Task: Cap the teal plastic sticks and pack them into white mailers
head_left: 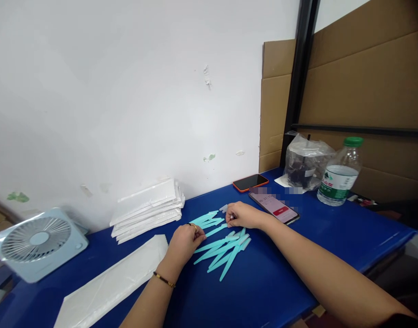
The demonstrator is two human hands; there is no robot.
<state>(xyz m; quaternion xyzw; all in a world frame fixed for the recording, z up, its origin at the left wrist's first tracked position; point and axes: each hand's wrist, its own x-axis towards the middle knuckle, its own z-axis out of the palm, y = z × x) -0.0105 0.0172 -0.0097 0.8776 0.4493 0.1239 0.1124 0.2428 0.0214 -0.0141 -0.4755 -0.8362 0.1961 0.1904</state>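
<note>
Between my two hands is a slim teal eyebrow razor (216, 230). My left hand (184, 240) pinches its handle end, with thumb and fingertips together. At the other end, my right hand (242, 215) has its fingers closed on the tip, hiding it. Just in front of my hands lies a loose fan of several teal razors with pale caps (226, 255). Behind my left hand is another group of teal razors (205, 219). A small translucent cap (223, 208) lies beside my right fingertips.
On the blue table (263, 273) are a stack of white packets (147, 209), a single long white packet (116, 282) and a fan (40, 241). To the right are a lit phone (273, 207), an orange-edged phone (251, 182), a bagged cup (304, 164) and a water bottle (340, 175).
</note>
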